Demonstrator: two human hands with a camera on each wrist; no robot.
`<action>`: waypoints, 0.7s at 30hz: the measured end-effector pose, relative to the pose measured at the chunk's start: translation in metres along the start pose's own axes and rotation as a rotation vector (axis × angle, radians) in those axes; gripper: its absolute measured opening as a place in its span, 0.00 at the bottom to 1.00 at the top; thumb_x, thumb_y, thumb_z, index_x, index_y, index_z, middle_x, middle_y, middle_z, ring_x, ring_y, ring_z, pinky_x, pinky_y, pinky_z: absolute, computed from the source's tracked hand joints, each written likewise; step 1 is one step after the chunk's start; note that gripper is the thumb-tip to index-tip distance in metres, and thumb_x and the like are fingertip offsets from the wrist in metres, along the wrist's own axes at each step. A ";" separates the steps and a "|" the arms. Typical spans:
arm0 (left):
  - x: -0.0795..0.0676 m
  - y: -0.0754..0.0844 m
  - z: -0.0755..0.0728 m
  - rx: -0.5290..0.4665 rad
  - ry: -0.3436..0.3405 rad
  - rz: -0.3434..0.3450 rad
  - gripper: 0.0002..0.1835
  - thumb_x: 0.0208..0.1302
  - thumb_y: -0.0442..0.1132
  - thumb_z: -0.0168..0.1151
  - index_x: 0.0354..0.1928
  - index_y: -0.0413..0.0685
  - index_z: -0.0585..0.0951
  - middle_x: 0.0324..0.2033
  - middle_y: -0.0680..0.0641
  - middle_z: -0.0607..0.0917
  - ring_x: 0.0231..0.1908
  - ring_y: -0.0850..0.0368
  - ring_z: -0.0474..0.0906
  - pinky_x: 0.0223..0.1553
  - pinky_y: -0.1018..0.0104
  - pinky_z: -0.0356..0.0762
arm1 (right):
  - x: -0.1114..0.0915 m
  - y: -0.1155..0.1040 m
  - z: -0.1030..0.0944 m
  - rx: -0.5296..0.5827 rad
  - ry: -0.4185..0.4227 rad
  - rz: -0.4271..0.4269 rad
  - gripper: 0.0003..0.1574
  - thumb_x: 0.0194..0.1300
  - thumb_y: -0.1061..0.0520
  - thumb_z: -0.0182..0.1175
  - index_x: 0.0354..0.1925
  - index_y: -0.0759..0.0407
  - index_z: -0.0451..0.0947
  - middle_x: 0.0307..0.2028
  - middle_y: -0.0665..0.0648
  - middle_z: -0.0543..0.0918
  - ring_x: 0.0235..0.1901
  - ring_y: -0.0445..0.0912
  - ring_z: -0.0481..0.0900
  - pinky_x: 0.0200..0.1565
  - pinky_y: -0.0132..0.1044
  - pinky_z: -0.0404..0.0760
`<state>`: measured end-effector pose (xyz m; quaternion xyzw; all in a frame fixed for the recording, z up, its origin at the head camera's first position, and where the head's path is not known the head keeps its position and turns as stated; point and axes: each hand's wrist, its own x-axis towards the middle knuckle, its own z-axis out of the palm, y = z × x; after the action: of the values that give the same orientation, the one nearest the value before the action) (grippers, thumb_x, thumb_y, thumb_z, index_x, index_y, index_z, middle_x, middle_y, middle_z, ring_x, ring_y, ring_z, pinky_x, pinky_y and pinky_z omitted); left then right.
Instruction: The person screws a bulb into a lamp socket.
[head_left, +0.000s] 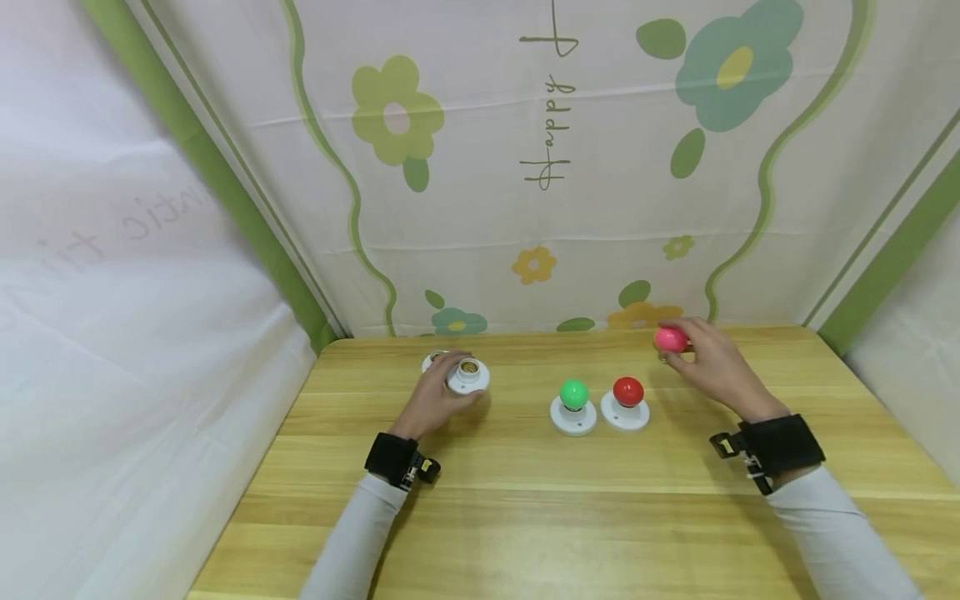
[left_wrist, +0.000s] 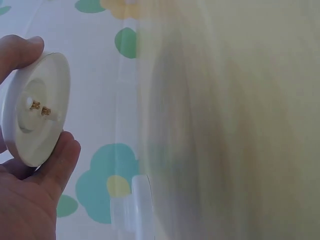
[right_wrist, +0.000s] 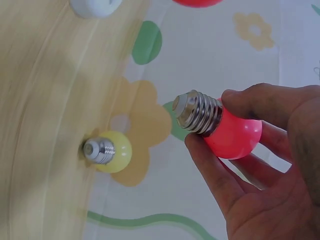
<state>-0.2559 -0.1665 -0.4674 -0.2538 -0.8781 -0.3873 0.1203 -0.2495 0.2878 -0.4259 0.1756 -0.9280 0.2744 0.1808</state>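
Observation:
My left hand (head_left: 433, 403) grips a round white lamp holder (head_left: 468, 379) by its rim, lifted off the table. The left wrist view shows the underside of this lamp holder (left_wrist: 42, 125), with two brass terminals. A second white lamp holder (head_left: 429, 362) stands just behind, partly covered by the fingers. At the back right, my right hand (head_left: 716, 367) holds a pink light bulb (head_left: 671, 339) by its globe. Its silver screw base points away from the palm in the right wrist view. A yellow bulb (right_wrist: 117, 152) lies on the table near that hand.
A green bulb (head_left: 574, 394) and a red bulb (head_left: 628, 391) stand upright in white lamp holders, mid-table between the hands. Behind the wooden table (head_left: 525, 517) hangs a flower-printed curtain (head_left: 480, 208), and white cloth (head_left: 135, 333) closes the left side.

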 end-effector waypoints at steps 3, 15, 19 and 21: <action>0.002 0.003 0.002 0.003 0.005 0.010 0.35 0.51 0.44 0.75 0.61 0.44 0.74 0.58 0.47 0.74 0.55 0.53 0.70 0.53 0.51 0.75 | 0.000 -0.005 0.000 0.008 0.009 -0.022 0.31 0.58 0.61 0.68 0.58 0.65 0.71 0.52 0.67 0.76 0.48 0.61 0.74 0.46 0.60 0.77; 0.007 0.008 0.010 -0.002 0.000 0.038 0.35 0.53 0.48 0.73 0.62 0.46 0.73 0.57 0.49 0.75 0.54 0.55 0.71 0.51 0.55 0.76 | 0.006 -0.023 0.000 0.020 0.015 -0.076 0.32 0.54 0.62 0.70 0.57 0.64 0.71 0.49 0.64 0.78 0.45 0.56 0.76 0.44 0.55 0.79; 0.009 0.011 0.013 -0.013 0.000 0.056 0.35 0.52 0.48 0.74 0.62 0.45 0.73 0.57 0.49 0.75 0.54 0.55 0.71 0.53 0.54 0.76 | 0.006 -0.029 -0.001 0.026 0.015 -0.099 0.33 0.54 0.64 0.70 0.57 0.65 0.71 0.49 0.64 0.78 0.46 0.56 0.76 0.44 0.55 0.80; 0.010 0.013 0.014 -0.014 -0.004 0.058 0.35 0.52 0.47 0.74 0.62 0.46 0.74 0.58 0.49 0.75 0.55 0.56 0.70 0.54 0.54 0.75 | 0.006 -0.032 -0.002 0.037 0.014 -0.105 0.33 0.53 0.65 0.69 0.58 0.65 0.70 0.49 0.63 0.78 0.46 0.55 0.77 0.44 0.54 0.81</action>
<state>-0.2574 -0.1452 -0.4649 -0.2804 -0.8681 -0.3892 0.1280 -0.2409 0.2622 -0.4077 0.2256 -0.9109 0.2829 0.1982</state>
